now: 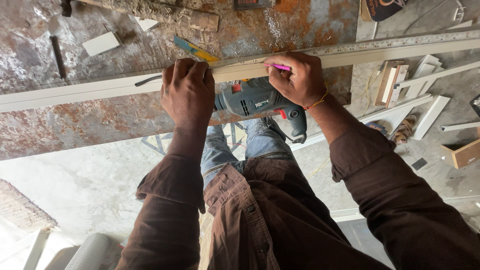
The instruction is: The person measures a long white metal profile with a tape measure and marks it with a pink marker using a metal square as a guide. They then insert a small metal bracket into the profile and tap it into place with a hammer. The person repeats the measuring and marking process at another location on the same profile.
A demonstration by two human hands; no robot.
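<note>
Long pale strip (100, 89) lying across the rusty metal bench (75, 120), running from the left edge up toward the right. Left hand (187, 92) pressed flat on that strip, fingers curled over its far edge, holding nothing else. Right hand (300, 80) further right along the strip, closed around a pink pencil (278, 66), tip touching the strip's top face. Metal ruler (400, 44) laid along the strip's far edge, right of the pencil. Grey power drill (260, 100) resting just on the near side of the strip, between both hands. White block (101, 43) beyond the strip, far left. Offcuts (425, 110) scattered on the floor, below the strip's right end.
</note>
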